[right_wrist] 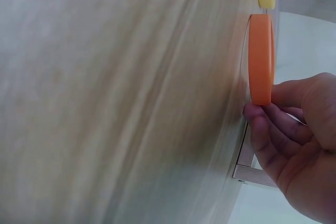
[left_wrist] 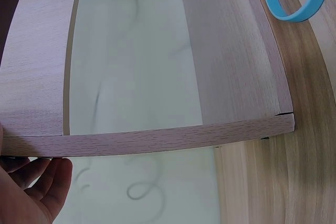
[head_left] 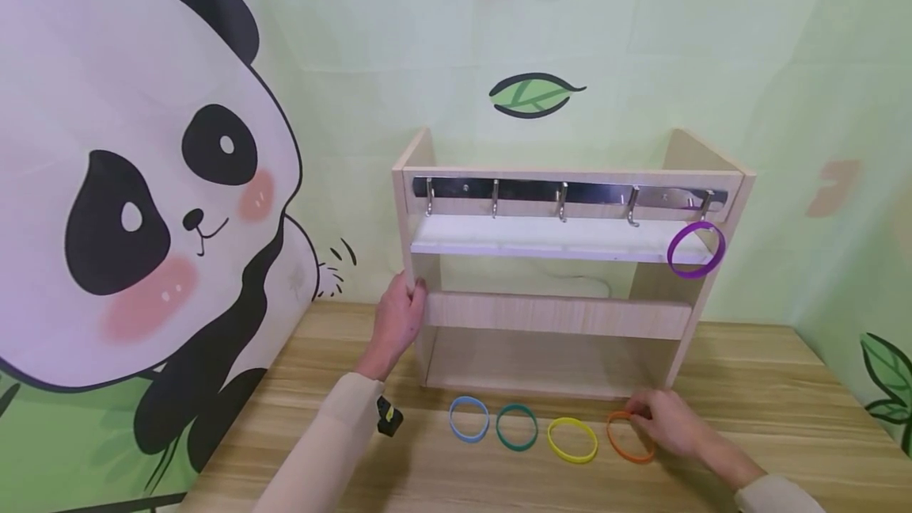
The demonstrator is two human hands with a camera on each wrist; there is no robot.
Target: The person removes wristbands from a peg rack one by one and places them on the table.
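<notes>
My left hand point(head_left: 399, 317) grips the left side panel of a small wooden shelf point(head_left: 556, 315); in the left wrist view its fingers point(left_wrist: 56, 187) go behind the panel's edge. With my right hand point(head_left: 670, 420) I pinch an orange silicone wristband point(right_wrist: 261, 59) at its right side, low over the tabletop. Left of it lie a yellow wristband point(head_left: 572, 460), a green wristband point(head_left: 517, 448) and a light blue wristband point(head_left: 469, 439) in a row. A purple wristband point(head_left: 672, 261) hangs from the rightmost hook point(head_left: 706, 204) of the shelf's metal hook rail point(head_left: 530, 190).
The shelf stands on a wood-grain table point(head_left: 435, 481) near the back wall. Several metal hooks left of the purple wristband carry nothing. A panda drawing point(head_left: 142, 101) covers the wall at the left. A black device point(head_left: 389, 418) sits at my left wrist.
</notes>
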